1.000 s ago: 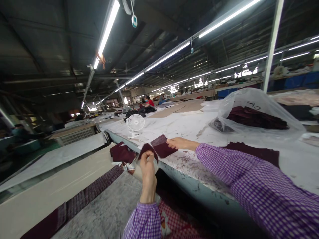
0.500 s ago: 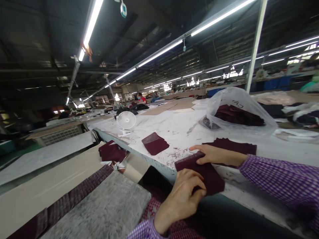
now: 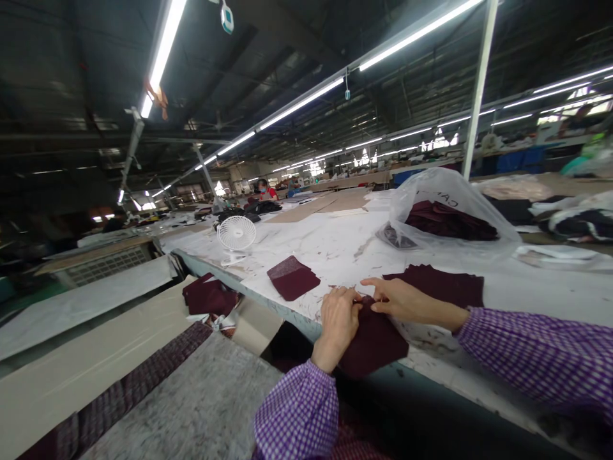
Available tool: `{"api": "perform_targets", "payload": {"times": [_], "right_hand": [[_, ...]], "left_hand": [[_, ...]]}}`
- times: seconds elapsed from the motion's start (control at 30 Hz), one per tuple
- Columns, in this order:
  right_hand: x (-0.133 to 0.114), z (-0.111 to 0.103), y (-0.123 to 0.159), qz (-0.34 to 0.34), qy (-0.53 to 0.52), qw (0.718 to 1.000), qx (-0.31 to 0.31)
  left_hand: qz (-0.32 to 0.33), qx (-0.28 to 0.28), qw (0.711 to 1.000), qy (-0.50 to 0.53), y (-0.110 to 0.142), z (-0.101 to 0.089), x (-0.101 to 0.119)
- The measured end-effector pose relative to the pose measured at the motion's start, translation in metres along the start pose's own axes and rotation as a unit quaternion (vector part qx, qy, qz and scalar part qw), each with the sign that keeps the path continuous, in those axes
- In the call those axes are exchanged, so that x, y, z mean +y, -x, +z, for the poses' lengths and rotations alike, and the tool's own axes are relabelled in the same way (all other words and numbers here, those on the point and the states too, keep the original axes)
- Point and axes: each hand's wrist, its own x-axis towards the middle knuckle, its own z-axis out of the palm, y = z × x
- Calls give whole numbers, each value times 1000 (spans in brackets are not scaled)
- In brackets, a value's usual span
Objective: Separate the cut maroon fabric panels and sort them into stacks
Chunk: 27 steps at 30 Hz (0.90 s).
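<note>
A stack of maroon fabric pieces [image 3: 376,345] lies at the table's near edge, its lower corner jutting past the edge. My left hand [image 3: 336,321] is closed on its upper left edge, thumb and fingertips pinched together. Over the top of the same stack, my right hand [image 3: 407,301] has its index finger stretched out and thumb apart, the thumb touching the cloth. Its other fingers are mostly hidden. A second small maroon fabric stack [image 3: 294,278] sits to the left, and a wider maroon stack with a notched edge [image 3: 438,285] lies behind my right wrist.
A clear plastic bag [image 3: 450,191] of maroon pieces stands at the back right. A white fan [image 3: 236,233] is near the table's left edge. Below left are maroon scraps [image 3: 211,295] and a grey mottled board [image 3: 191,396]. A co-worker in red [image 3: 268,190] is far off.
My left hand has moved up and away from me to the stack's upper edge, close to my right fingertips. The stack has shifted and turned slightly. The view has swung a little right.
</note>
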Motion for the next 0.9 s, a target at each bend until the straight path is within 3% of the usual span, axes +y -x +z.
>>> {"api": "perform_targets", "payload": {"times": [0.1,0.27,0.7,0.9], "right_hand": [[9,-11,0,-14,62,998,27],[7,-22,-2,-90,74,993,-13],[10,-4,-7,-120,156,981,8],[14,-5,-6,-162,242,956,24]], "left_hand": [[-18,7,1000,24,-2,8,-7],[6,8,999,38,-2,11,-10],[5,20,999,49,1,11,-10],[7,-1,999,48,-4,4,-13]]}}
